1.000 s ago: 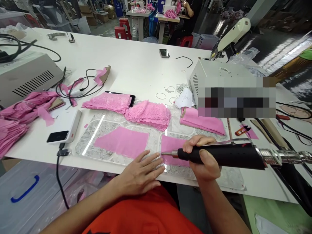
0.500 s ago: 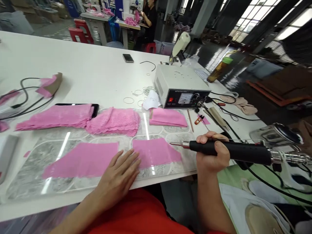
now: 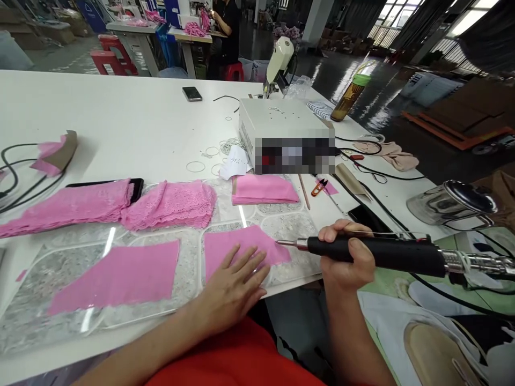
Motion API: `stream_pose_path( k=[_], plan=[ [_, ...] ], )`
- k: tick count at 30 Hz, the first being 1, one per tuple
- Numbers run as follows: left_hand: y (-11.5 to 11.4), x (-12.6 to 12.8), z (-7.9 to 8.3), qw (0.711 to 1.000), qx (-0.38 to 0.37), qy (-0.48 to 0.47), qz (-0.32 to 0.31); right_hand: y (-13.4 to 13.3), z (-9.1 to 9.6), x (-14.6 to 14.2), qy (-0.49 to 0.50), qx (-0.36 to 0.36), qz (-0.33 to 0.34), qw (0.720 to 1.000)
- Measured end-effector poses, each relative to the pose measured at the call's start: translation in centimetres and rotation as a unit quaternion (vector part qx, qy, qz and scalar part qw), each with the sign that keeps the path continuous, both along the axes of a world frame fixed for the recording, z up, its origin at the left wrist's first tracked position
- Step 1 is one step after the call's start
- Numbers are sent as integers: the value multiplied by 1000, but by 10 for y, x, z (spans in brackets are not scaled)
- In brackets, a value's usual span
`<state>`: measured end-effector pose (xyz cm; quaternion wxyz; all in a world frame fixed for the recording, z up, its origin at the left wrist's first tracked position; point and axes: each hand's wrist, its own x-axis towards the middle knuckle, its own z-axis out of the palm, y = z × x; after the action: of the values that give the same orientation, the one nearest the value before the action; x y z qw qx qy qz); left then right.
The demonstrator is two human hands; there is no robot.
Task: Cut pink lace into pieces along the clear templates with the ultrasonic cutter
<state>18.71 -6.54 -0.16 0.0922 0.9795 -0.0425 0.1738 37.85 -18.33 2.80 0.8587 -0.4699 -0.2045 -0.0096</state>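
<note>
My left hand (image 3: 235,283) lies flat with fingers spread on a pink fabric piece (image 3: 225,247) under a clear plastic sheet (image 3: 189,268) at the table's near edge. My right hand (image 3: 346,260) is wrapped around a black handheld cutting tool (image 3: 382,253), its metal tip pointing left at the right edge of that piece. A second, larger pink fabric piece (image 3: 120,276) lies to the left under the same sheet.
Stacks of pink lace (image 3: 169,203) and folded pink fabric (image 3: 263,188) lie behind the sheet. A white control box (image 3: 277,120), small snips (image 3: 318,187), loose rings, a phone (image 3: 192,94), a bottle (image 3: 349,96) and cables are on the white table. Another person works at a far table.
The view swung right. My left hand slid from the sheet's front edge onto the right pink piece. The tool's tip stays near that piece's right edge.
</note>
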Motion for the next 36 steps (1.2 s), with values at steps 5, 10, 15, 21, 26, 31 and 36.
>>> stream_pose_path(
  k=[5, 10, 15, 21, 26, 31, 36],
  plan=[
    [-6, 5, -6, 1000, -17, 11, -5, 9, -3, -2, -4, 1, 27, 1000],
    [-8, 2, -7, 999, -22, -20, 16, 17, -1, -5, -6, 12, 39, 999],
    [-7, 0, -8, 999, -14, -33, 36, 31, 1, -11, -9, 2, 57, 998],
    [-5, 0, -11, 999, -16, -24, 14, 23, 2, -2, -7, 12, 38, 999],
    [-4, 2, -14, 1000, -12, -29, 1, 11, 2, 2, -15, -9, 27, 999],
    [-4, 2, -14, 1000, -4, -21, -1, 14, 0, -1, -24, -13, 32, 999],
    [-4, 1, -13, 1000, -3, -20, 1, 16, -2, 0, -26, -10, 43, 999]
  ],
)
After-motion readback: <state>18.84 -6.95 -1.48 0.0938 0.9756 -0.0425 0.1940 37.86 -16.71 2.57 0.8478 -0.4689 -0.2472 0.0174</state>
